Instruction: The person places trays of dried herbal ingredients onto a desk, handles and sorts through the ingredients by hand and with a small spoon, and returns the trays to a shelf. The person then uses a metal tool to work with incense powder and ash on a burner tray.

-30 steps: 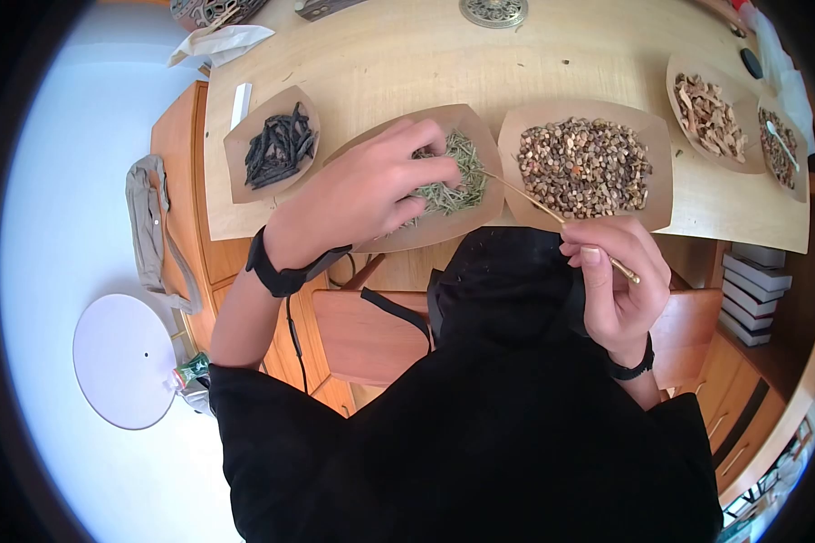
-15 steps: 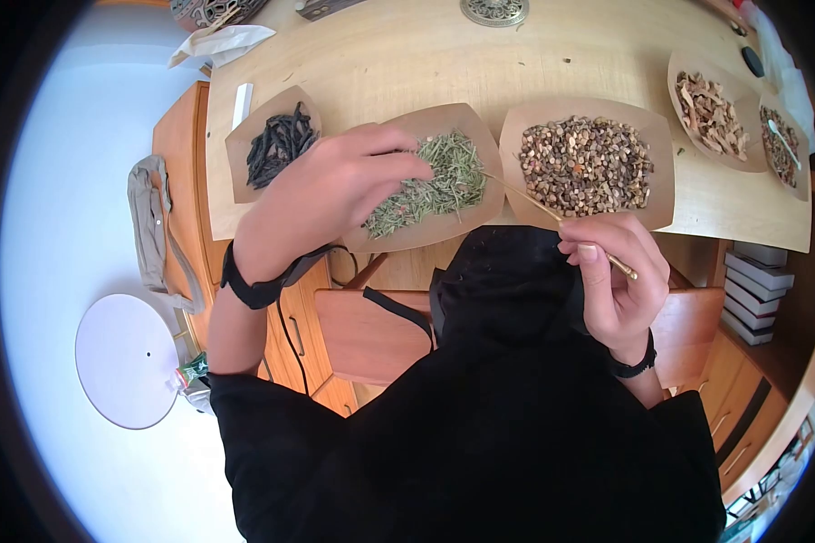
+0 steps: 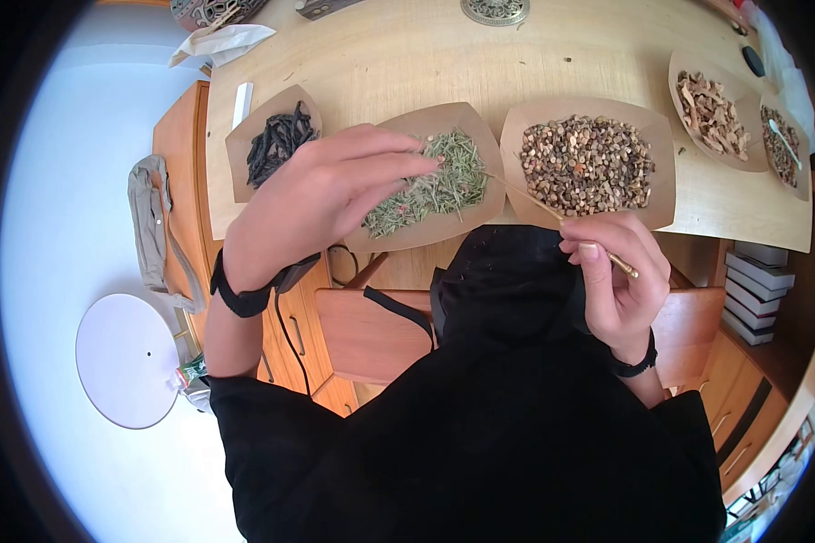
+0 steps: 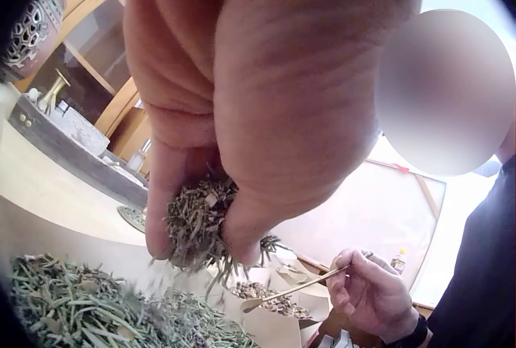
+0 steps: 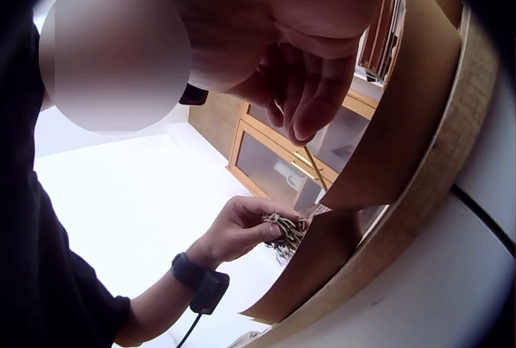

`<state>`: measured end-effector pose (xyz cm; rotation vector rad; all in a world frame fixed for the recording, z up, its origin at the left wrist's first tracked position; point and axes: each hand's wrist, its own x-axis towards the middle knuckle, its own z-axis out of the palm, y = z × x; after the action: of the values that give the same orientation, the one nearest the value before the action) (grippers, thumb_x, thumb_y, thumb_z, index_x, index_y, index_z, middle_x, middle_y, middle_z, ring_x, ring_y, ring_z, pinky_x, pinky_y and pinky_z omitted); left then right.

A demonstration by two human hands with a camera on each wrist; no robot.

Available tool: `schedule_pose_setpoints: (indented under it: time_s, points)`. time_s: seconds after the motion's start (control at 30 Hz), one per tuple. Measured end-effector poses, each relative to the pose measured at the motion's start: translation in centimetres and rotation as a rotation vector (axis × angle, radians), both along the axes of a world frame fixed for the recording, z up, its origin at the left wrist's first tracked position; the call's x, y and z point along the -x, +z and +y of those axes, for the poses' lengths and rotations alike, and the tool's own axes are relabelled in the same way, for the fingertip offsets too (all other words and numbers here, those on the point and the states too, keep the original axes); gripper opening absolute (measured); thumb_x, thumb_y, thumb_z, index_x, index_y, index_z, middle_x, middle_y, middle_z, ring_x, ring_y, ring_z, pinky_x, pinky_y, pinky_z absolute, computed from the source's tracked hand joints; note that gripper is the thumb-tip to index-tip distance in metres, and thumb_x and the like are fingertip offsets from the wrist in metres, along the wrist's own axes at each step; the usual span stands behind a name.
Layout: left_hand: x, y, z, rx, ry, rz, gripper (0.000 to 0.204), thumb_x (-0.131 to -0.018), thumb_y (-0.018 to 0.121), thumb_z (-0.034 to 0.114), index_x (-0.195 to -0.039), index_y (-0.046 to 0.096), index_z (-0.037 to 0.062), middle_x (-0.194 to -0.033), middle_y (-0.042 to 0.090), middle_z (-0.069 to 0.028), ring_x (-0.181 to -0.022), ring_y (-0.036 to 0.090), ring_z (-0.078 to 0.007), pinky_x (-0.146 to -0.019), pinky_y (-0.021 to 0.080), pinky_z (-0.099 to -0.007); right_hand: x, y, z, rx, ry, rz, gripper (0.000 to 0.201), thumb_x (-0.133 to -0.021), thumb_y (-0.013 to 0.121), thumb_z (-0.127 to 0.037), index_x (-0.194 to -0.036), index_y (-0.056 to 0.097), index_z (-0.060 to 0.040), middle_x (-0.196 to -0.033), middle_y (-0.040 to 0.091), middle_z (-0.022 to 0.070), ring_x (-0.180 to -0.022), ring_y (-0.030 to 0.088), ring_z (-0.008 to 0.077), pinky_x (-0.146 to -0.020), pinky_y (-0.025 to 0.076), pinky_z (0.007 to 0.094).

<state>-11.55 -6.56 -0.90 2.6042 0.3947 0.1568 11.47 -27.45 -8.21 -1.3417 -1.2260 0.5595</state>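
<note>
My left hand (image 3: 303, 195) pinches a clump of dried green herb (image 4: 197, 223) between thumb and fingers, raised above the left part of a brown paper tray (image 3: 426, 118). Loose bits drop from the clump toward the green herb pile (image 4: 89, 308) below. In my right hand (image 3: 620, 276) is a slender brass spoon (image 3: 532, 201), gripped near its handle end. Its small flat tip points left, over where the herb tray meets a second paper tray (image 3: 663, 172), which holds brown seed-like pieces (image 3: 584, 163).
At the left a paper tray holds dark dried strips (image 3: 281, 145). Pale brown chips (image 3: 714, 118) fill a tray at the right, beside a smaller tray with a white spoon (image 3: 781, 145). A round metal lattice piece (image 3: 493, 9) lies at the back. A black cable (image 3: 290, 335) hangs from my left wrist.
My left hand has come up out of the herb pile and moved left, carrying a clump. More of the pile shows now. The right hand and its spoon have stayed put.
</note>
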Motion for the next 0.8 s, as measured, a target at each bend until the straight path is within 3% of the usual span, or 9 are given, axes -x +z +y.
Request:
schedule_pose_setpoints:
  time_s: [0.23,0.6,0.8]
  points:
    - [0.4,-0.2,0.2,0.008,0.019,0.017,0.036,-0.084,0.072,-0.005,-0.119,0.075,0.005,-0.125,0.073,-0.0088,-0.108,0.071,-0.0284,-0.088,0.059,-0.0356,0.1,-0.1,0.0,0.002,-0.007,0.005,0.017,-0.09,0.068,0.008,-0.105,0.075,0.0033,-0.094,0.074,0.0161,-0.081,0.071,0.0246,-0.072,0.055,0.0303]
    - [1.7,-0.6,0.0,0.055,0.053,0.009,0.025,-0.078,0.075,-0.008,-0.101,0.074,0.0006,-0.122,0.074,-0.0085,-0.098,0.071,-0.0259,-0.075,0.056,-0.0326,0.2,0.0,0.0,0.006,-0.006,-0.001,0.016,-0.091,0.067,0.008,-0.105,0.074,0.0034,-0.094,0.074,0.0157,-0.08,0.071,0.0238,-0.072,0.055,0.0299]
    - [2.2,-1.1,0.5,-0.043,0.0,-0.003,0.025,-0.075,0.081,-0.003,-0.098,0.074,0.0016,-0.12,0.074,-0.0082,-0.098,0.068,-0.0279,-0.076,0.054,-0.0357,0.2,0.0,0.0,0.004,0.001,-0.005,0.016,-0.091,0.067,0.008,-0.105,0.074,0.0037,-0.094,0.074,0.0158,-0.081,0.071,0.024,-0.073,0.055,0.0302]
